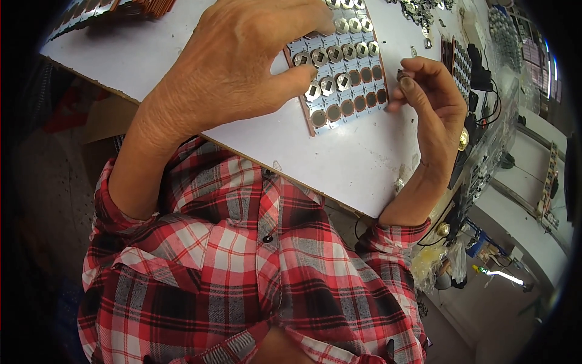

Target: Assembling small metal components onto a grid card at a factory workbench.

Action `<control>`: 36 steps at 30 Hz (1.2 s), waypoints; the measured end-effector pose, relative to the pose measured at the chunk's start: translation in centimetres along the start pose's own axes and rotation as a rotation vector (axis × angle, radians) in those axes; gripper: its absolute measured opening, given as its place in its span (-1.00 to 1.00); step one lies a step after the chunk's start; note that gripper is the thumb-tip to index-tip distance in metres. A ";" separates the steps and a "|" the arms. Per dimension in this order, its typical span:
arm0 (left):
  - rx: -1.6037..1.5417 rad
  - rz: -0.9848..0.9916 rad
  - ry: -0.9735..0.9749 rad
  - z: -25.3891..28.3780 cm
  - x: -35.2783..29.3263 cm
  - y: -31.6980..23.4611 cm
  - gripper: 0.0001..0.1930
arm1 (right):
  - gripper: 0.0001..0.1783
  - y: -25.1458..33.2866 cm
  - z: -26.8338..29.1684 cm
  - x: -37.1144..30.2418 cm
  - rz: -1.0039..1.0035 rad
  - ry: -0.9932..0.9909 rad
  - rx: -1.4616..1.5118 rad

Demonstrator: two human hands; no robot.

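A panel of small light-blue circuit boards lies on the white table. Silvery metal battery clips stand in rows on its farther part, and three more sit in a nearer row. Bare dark round pads show along the near edge and at the right. My left hand reaches over the panel's left side, thumb and forefinger apart, its thumb tip beside the clips; whether it touches them I cannot tell. Right of the panel, my right hand pinches a small dark metallic piece, probably a clip, between thumb and fingertips.
Loose metal clips lie heaped at the table's far side. Stacked panels rest at the far left, and more panels stand at the right. Black cables and clear plastic bags are at the right.
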State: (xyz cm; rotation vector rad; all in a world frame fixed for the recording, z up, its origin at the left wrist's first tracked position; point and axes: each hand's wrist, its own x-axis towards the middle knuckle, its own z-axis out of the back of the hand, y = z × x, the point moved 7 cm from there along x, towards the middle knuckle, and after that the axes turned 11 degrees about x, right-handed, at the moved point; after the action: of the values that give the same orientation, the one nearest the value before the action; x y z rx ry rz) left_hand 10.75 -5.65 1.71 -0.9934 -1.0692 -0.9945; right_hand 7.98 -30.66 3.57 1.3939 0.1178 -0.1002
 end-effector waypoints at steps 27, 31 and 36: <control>0.020 0.040 0.032 0.1 -0.2 0.0 -0.62 | -0.71 0.1 -1.0 0.3 0.160 -0.058 -0.058; 0.137 0.509 0.724 0.4 2.9 -0.4 -0.63 | -0.66 1.0 -2.4 0.1 0.285 -0.008 -0.349; 0.143 0.489 0.698 0.6 2.9 -0.5 -0.64 | -0.71 1.6 -3.3 -0.3 0.359 0.085 -0.570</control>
State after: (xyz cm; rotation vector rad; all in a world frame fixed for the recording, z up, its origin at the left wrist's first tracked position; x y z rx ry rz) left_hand 10.69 -5.65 4.67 -0.6581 -0.2874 -0.7521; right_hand 7.83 -27.13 4.64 0.8308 -0.0356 0.2744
